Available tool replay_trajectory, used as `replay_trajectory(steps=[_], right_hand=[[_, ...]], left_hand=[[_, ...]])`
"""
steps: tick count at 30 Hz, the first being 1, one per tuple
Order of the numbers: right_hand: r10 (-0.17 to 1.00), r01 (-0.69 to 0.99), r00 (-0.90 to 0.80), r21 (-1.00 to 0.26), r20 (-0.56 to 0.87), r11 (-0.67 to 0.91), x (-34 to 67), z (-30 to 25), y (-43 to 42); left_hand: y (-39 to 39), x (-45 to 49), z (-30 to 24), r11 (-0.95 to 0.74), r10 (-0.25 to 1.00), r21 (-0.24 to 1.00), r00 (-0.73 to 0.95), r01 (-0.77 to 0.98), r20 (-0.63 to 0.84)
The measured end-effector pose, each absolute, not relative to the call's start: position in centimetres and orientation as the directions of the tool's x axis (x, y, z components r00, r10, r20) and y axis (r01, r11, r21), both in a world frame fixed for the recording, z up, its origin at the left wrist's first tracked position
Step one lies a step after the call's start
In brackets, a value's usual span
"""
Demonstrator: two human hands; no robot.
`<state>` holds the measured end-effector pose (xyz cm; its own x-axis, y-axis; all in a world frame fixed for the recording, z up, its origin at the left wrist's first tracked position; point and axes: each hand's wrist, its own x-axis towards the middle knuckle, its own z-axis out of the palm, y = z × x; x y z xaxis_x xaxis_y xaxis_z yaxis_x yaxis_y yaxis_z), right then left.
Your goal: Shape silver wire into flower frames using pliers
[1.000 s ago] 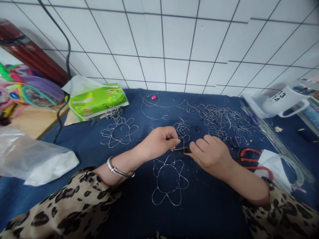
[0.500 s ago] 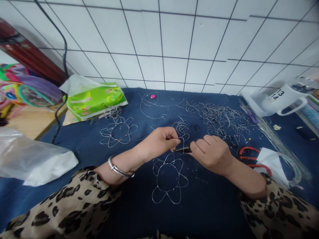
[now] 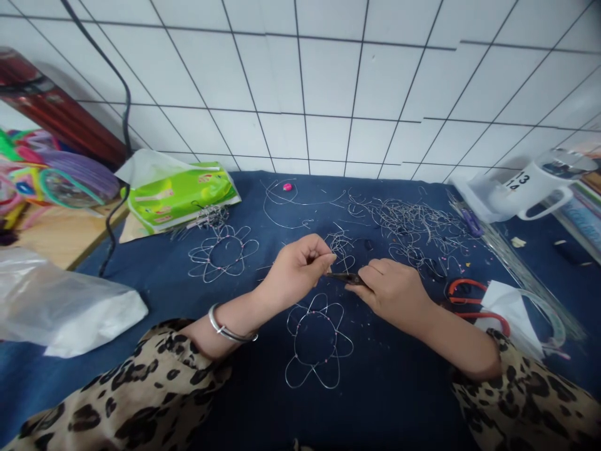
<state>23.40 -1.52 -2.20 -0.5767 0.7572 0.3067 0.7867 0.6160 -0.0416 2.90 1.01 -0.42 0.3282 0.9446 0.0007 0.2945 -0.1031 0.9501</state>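
Note:
My right hand (image 3: 392,288) is closed around dark-jawed pliers (image 3: 345,277), whose tips point left and meet the fingertips of my left hand (image 3: 300,266). Thumb and forefinger of the left hand are pinched on a thin piece of wire, mostly hidden by the fingers. Just below both hands lies a flower-shaped wire ring (image 3: 337,341) with looped petals and small pink beads. A second wire flower (image 3: 223,254) rests to the left, beyond my left forearm. Behind the hands is a small heap of bent wire pieces (image 3: 342,244).
A large tangle of wire (image 3: 413,219) spreads at the back right. Orange-handled scissors (image 3: 469,300) lie by my right forearm, near straight wires (image 3: 521,263) and a white mug (image 3: 539,188). Left are a green tissue pack (image 3: 183,194), a plastic bag (image 3: 70,307) and a black cable (image 3: 126,119).
The pliers' tips have come up against my left fingertips, and the wire loop that stood out between the hands no longer shows there. The view has tilted slightly upward.

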Motion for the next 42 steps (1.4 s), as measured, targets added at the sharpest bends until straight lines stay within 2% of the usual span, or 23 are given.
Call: replay_trajectory(steps=[10,21,28,35,42], right_hand=[[0.835,0.789,-0.522,-0.274,0.172,0.549,23.21,-2.03,-1.6],[0.86,0.786,-0.511,-0.409,-0.009,0.463,23.18,-1.63,-1.33],[0.857,0.767,-0.514,-0.466,-0.034,0.441,23.26,-1.41,-1.13],[0.854,0.765,-0.517,-0.476,-0.051,0.435,23.35,-1.68,-0.87],[0.862,0.787,-0.506,-0.397,0.024,0.472,23.58,-1.88,-0.93]], left_hand=[[0.9,2.55,-0.45,-0.248,0.928,0.886,0.359,0.391,0.102],[1.03,2.23,-0.81,-0.438,0.869,0.779,0.434,0.45,0.238],[0.96,2.24,-0.87,-0.478,0.852,0.739,0.453,0.474,0.261],[0.81,2.49,-1.05,-0.445,0.867,0.766,0.437,0.464,0.239],[1.42,2.62,-0.82,-0.211,0.955,0.918,0.271,0.336,0.121]])
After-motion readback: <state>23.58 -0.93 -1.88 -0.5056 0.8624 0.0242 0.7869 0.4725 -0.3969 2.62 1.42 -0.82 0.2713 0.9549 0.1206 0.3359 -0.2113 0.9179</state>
